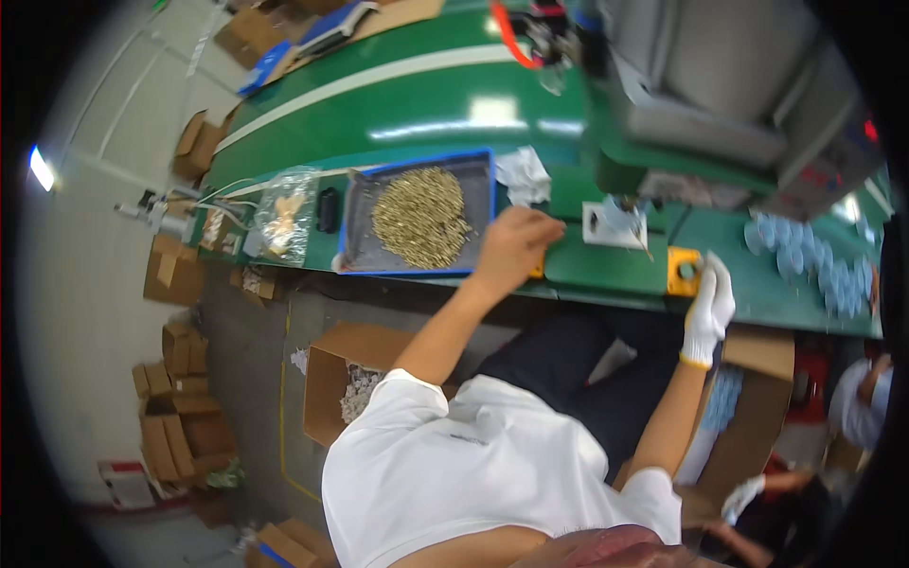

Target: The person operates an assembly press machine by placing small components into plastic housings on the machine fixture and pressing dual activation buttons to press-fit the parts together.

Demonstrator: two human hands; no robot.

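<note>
My bare left hand [516, 248] is beside the right edge of a blue-rimmed tray [355, 227], its fingers drawn together and pointing right. What they hold, if anything, is too small to make out. A yellow box [538, 270] shows partly beneath this hand. Many small brass-coloured metal pieces [421, 218] lie heaped in the tray. My right hand [710, 308], in a white glove, has its fingers stretched out at the right edge of another yellow box [684, 268] with a round button. Between the hands, a light blue part [620, 220] sits on a white fixture plate [598, 235] under the machine.
A large grey machine head [720, 85] overhangs the green bench. Light blue cup-shaped parts [805, 260] are clustered at right. Crumpled white plastic [523, 175] lies behind my left hand. A cardboard box [327, 374] stands below the bench; another person's gloved hand [741, 497] shows lower right.
</note>
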